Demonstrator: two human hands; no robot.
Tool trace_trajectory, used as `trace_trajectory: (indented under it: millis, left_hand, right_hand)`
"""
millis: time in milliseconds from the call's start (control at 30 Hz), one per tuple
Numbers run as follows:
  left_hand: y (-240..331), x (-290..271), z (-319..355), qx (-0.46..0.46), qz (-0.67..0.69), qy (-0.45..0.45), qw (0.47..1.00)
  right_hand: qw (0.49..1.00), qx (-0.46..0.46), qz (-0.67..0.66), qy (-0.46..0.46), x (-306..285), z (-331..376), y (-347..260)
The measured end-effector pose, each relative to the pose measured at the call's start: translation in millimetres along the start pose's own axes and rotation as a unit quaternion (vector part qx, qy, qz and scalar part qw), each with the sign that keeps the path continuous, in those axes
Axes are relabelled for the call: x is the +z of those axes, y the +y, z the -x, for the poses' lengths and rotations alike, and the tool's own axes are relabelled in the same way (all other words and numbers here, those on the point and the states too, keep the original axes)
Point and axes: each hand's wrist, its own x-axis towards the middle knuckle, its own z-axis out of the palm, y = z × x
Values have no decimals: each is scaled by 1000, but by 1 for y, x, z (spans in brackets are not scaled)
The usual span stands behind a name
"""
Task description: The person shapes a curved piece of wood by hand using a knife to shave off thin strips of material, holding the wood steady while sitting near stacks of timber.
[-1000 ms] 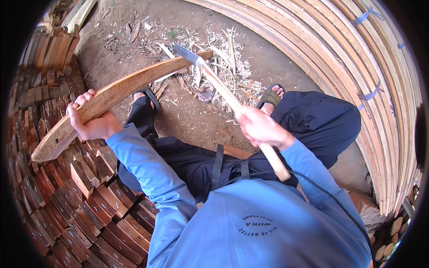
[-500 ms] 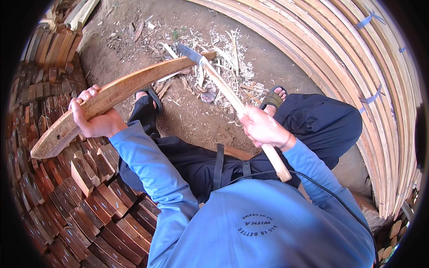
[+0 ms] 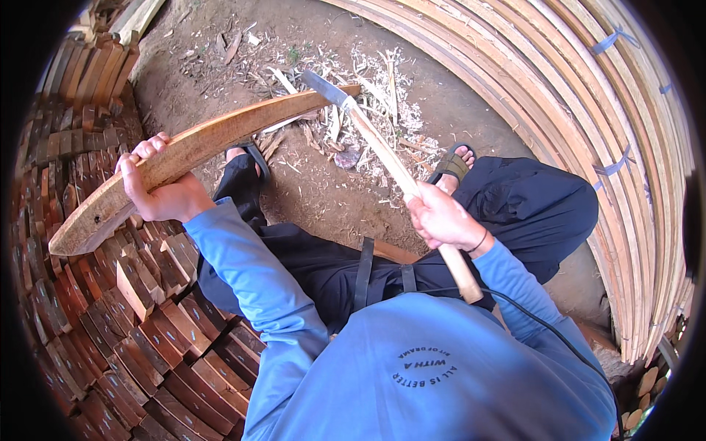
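Note:
My left hand (image 3: 160,182) is wrapped round a long, curved wooden board (image 3: 228,131) near its wide end, fingers over the upper edge and palm below. The board slants up and away to the right, its narrow end above the wood shavings. My right hand (image 3: 447,217) is closed round the pale wooden handle of a long-handled chopping knife (image 3: 386,154). The handle's butt end points back toward my lap. The knife's grey metal blade (image 3: 323,87) lies across the board near its far end; I cannot tell whether it bites into the wood.
Stacked wooden pieces (image 3: 140,345) fill the left side. On the right curves a tall bundle of long wooden strips (image 3: 573,95), bound with blue ties (image 3: 614,38). Pale shavings (image 3: 382,88) lie on the dirt floor between my feet. A black cable (image 3: 544,317) runs over my right sleeve.
My right hand and the knife have shifted slightly right and down. The board has turned a little in my left hand, so a small dark hole near its wide end shows more plainly.

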Motion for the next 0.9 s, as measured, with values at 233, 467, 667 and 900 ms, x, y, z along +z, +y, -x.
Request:
trace_trajectory:
  millis: [233, 467, 667, 900]
  left_hand:
    - [0, 10, 4, -4, -2, -30, 1000]
    - [2, -3, -1, 5, -13, 0, 1000]
    - [2, 9, 8, 4, -24, 2, 1000]
    - [1, -3, -1, -3, 3, 10, 1000]
  right_hand:
    - [997, 12, -79, -11, 4, -64, -19]
    - [997, 23, -70, -10, -7, -4, -27]
    - [1000, -4, -24, 1, 10, -32, -15]
    - [996, 0, -92, 15, 0, -30, -40]
